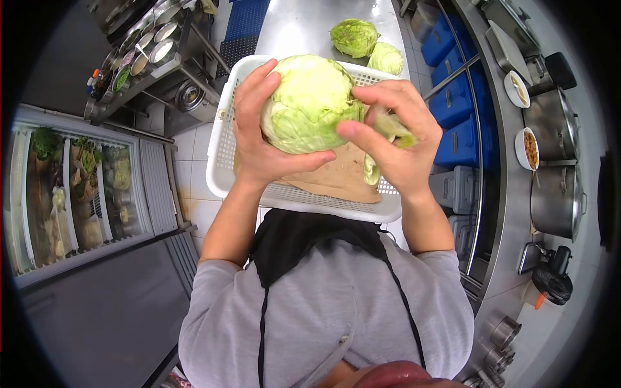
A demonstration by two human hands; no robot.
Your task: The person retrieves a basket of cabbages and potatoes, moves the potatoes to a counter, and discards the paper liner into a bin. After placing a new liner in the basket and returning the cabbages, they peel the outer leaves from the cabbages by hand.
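A pale green head of cabbage [307, 107] is held up over a white perforated plastic basket [218, 149]. My left hand [255, 126] grips it from the left, fingers behind and thumb across its lower front. On the right side, my right hand [404, 129] has its thumb and forefinger at the cabbage's edge. Torn, crumpled cabbage leaves [390, 126] are tucked in that hand's palm, and one strip hangs below it. Brown paper or cardboard [336, 173] lines the basket. Behind it, two more cabbages [354, 37] lie on the steel table.
The steel table [291, 32] extends away beyond the basket. At right, a counter carries white bowls [527, 149] and large steel pots [555, 200], with blue bins [453, 107] beneath. A glass-topped fridge [77, 194] and a rack of steel containers [145, 55] stand at left.
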